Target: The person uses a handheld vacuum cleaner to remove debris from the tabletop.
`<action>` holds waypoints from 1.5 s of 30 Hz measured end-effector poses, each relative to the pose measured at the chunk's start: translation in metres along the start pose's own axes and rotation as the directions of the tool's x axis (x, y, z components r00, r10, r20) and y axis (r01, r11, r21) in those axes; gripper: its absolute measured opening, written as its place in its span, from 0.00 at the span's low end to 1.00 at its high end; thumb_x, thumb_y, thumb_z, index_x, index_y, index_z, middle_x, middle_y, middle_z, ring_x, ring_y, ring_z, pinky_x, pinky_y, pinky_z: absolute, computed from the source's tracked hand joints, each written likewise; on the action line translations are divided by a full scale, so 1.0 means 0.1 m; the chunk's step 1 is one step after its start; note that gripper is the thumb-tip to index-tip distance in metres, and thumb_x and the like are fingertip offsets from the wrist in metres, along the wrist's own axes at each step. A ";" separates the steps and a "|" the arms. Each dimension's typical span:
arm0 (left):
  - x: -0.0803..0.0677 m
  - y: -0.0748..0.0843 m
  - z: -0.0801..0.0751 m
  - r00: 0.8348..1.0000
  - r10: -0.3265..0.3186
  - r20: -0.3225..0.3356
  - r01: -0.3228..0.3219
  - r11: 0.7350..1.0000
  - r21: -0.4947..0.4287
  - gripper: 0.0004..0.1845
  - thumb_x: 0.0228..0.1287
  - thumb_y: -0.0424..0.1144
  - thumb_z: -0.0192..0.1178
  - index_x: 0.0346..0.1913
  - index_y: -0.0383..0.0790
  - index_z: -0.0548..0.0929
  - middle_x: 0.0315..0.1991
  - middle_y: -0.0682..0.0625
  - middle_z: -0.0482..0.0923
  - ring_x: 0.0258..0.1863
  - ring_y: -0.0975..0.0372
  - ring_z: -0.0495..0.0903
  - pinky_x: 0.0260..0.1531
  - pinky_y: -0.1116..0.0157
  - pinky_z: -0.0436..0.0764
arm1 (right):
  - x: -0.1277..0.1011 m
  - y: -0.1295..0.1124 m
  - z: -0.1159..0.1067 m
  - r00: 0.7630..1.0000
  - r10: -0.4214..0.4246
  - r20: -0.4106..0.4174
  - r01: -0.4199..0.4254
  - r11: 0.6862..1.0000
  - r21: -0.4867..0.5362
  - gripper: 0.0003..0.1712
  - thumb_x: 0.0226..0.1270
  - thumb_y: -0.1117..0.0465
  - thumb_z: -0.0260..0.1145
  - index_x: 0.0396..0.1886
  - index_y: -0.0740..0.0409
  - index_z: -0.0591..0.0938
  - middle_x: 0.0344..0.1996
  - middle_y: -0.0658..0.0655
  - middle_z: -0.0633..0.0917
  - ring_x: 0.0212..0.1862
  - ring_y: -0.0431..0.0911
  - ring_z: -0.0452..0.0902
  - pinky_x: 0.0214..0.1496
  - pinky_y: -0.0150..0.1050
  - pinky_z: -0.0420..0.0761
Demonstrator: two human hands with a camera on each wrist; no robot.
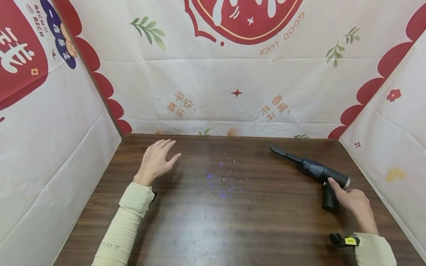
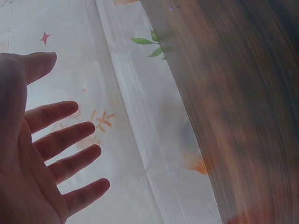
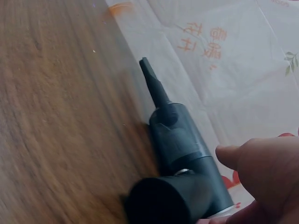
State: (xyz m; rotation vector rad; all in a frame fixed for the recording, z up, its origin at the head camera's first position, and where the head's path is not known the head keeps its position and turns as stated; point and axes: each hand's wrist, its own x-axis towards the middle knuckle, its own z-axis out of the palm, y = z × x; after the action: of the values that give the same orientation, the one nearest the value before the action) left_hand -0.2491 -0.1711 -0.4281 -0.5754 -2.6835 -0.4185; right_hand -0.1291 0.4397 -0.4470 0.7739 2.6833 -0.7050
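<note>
A black handheld vacuum (image 1: 314,169) with a slim nozzle lies toward the table's right side, its nozzle pointing to the back left. My right hand (image 1: 357,203) is at its rear end, with the thumb extended over the body beside the handle. In the right wrist view the thumb (image 3: 229,156) stands straight alongside the vacuum (image 3: 177,140), and the other fingers are mostly out of frame. Small purple and pale bits (image 1: 227,184) lie scattered mid-table. Left of them my left hand (image 1: 154,160) hovers with spread fingers, holding nothing; its palm (image 2: 37,182) shows in the left wrist view.
The dark wood-grain table (image 1: 206,229) is bounded by printed white cloths at the back (image 1: 206,77), left (image 1: 50,155) and right (image 1: 399,140). A black wrist device (image 1: 344,241) with a yellow label sits by the right sleeve.
</note>
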 end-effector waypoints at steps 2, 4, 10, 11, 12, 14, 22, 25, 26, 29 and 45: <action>0.01 0.03 0.01 1.000 0.008 -0.006 -0.008 1.000 -0.005 0.31 0.67 0.56 0.60 0.65 0.39 0.77 0.63 0.40 0.76 0.65 0.45 0.71 0.64 0.44 0.69 | 0.01 -0.01 0.05 1.000 0.007 -0.009 -0.007 1.000 0.017 0.62 0.66 0.22 0.38 0.57 0.84 0.70 0.48 0.85 0.73 0.45 0.68 0.75 0.39 0.53 0.78; 0.03 0.06 0.02 1.000 0.013 -0.005 -0.013 1.000 -0.012 0.31 0.67 0.56 0.60 0.65 0.39 0.78 0.63 0.40 0.76 0.65 0.45 0.72 0.64 0.45 0.70 | 0.03 -0.02 0.10 1.000 0.011 -0.023 -0.010 0.999 0.033 0.63 0.65 0.21 0.41 0.56 0.84 0.71 0.44 0.83 0.76 0.41 0.65 0.76 0.36 0.50 0.78; 0.06 0.13 0.05 1.000 0.024 0.015 -0.024 0.999 -0.021 0.30 0.68 0.56 0.60 0.65 0.40 0.77 0.63 0.41 0.76 0.65 0.47 0.72 0.63 0.45 0.71 | 0.06 -0.07 0.19 0.997 0.023 -0.069 -0.020 0.999 0.043 0.66 0.62 0.20 0.46 0.56 0.87 0.69 0.49 0.86 0.73 0.43 0.69 0.76 0.39 0.56 0.78; 0.07 0.14 0.05 1.000 0.025 0.016 -0.025 0.999 -0.023 0.30 0.68 0.56 0.60 0.65 0.40 0.77 0.64 0.42 0.76 0.65 0.47 0.72 0.63 0.46 0.71 | 0.07 -0.08 0.20 0.997 0.028 -0.076 -0.025 0.999 0.044 0.67 0.61 0.20 0.47 0.56 0.88 0.68 0.51 0.87 0.71 0.45 0.71 0.75 0.40 0.57 0.78; 0.08 0.15 0.05 0.999 0.028 0.014 -0.028 0.999 -0.024 0.30 0.68 0.56 0.60 0.65 0.41 0.77 0.64 0.41 0.76 0.65 0.47 0.72 0.63 0.46 0.71 | 0.07 -0.09 0.22 0.996 0.038 -0.080 -0.034 0.998 0.048 0.67 0.60 0.19 0.48 0.57 0.88 0.67 0.51 0.87 0.70 0.45 0.72 0.75 0.40 0.58 0.78; 0.10 0.18 0.05 0.999 0.034 0.011 -0.034 0.999 -0.030 0.30 0.68 0.55 0.60 0.65 0.40 0.77 0.63 0.41 0.76 0.65 0.47 0.72 0.63 0.46 0.71 | 0.08 -0.10 0.24 0.994 0.058 -0.094 -0.053 0.997 0.058 0.68 0.58 0.19 0.50 0.58 0.88 0.67 0.52 0.87 0.70 0.45 0.72 0.75 0.37 0.58 0.78; 0.14 0.26 0.05 0.999 0.041 0.029 -0.040 0.999 -0.034 0.29 0.68 0.54 0.60 0.65 0.41 0.77 0.64 0.41 0.75 0.65 0.48 0.72 0.62 0.46 0.72 | 0.10 -0.14 0.29 0.985 0.108 -0.137 -0.094 0.990 0.105 0.61 0.61 0.24 0.54 0.64 0.80 0.67 0.52 0.83 0.72 0.46 0.70 0.74 0.33 0.55 0.77; 0.15 0.30 0.07 0.998 0.050 0.031 -0.049 0.998 -0.041 0.29 0.68 0.54 0.61 0.65 0.41 0.78 0.64 0.40 0.76 0.64 0.47 0.73 0.61 0.45 0.72 | 0.11 -0.13 0.30 0.983 0.128 -0.131 -0.112 0.986 0.123 0.60 0.62 0.26 0.54 0.66 0.79 0.65 0.56 0.84 0.69 0.50 0.70 0.72 0.39 0.58 0.77; 0.16 0.31 0.07 0.998 0.054 0.031 -0.053 0.998 -0.044 0.28 0.68 0.54 0.61 0.65 0.41 0.78 0.63 0.40 0.76 0.64 0.47 0.73 0.61 0.45 0.72 | 0.10 -0.12 0.30 0.982 0.132 -0.136 -0.114 0.984 0.134 0.60 0.63 0.26 0.54 0.67 0.80 0.65 0.57 0.84 0.68 0.51 0.71 0.72 0.42 0.59 0.77; 0.17 0.34 0.09 0.997 0.065 0.034 -0.064 0.997 -0.046 0.28 0.68 0.54 0.61 0.64 0.41 0.78 0.63 0.40 0.76 0.64 0.47 0.73 0.61 0.45 0.73 | 0.10 -0.12 0.32 0.975 0.138 -0.173 -0.108 0.979 0.176 0.58 0.64 0.29 0.56 0.66 0.81 0.64 0.57 0.84 0.68 0.51 0.70 0.70 0.45 0.59 0.76; 0.31 0.59 0.22 0.988 0.154 0.031 -0.152 0.986 -0.062 0.25 0.68 0.50 0.62 0.63 0.40 0.79 0.59 0.43 0.80 0.60 0.50 0.78 0.57 0.49 0.77 | 0.06 -0.18 0.35 0.989 0.035 -0.141 0.032 0.895 0.445 0.38 0.63 0.35 0.65 0.45 0.69 0.77 0.16 0.49 0.84 0.20 0.41 0.84 0.27 0.28 0.80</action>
State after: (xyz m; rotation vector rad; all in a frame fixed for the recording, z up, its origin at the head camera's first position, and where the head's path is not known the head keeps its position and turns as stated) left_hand -0.2558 -0.1019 -0.4229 -0.8074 -2.6442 -0.4497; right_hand -0.1401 0.4108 -0.4715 0.9653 2.6744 -1.3450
